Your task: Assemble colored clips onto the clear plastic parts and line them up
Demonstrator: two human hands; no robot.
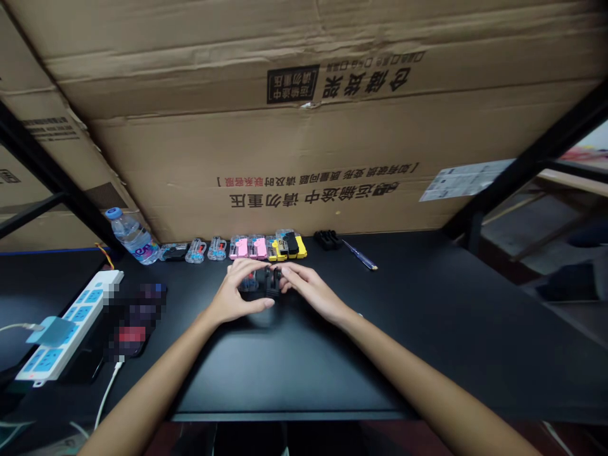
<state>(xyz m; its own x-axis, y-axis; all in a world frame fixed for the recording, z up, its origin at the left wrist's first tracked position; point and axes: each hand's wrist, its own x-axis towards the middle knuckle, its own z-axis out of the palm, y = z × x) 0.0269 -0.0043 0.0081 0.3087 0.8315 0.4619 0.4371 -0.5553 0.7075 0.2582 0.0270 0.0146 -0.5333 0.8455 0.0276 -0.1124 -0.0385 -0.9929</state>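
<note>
Both my hands meet over the middle of the black table (427, 329), fingers curled round a small black and clear plastic part (266, 280). My left hand (237, 291) grips its left side, thumb stretched out low. My right hand (306, 285) pinches its right side. Just behind them runs a row of small plastic pieces (247, 247): clear ones on the left, pink in the middle, yellow and black on the right. A separate black piece (327, 239) lies to the row's right, with a small screwdriver (360, 256) beside it.
A water bottle (133, 235) lies at the back left. A white and blue power strip (66, 332) with a plug and cable sits on the left, next to a blurred dark object (135, 320). Large cardboard boxes (304, 126) wall off the back. Black frame bars (532, 164) slant at both sides.
</note>
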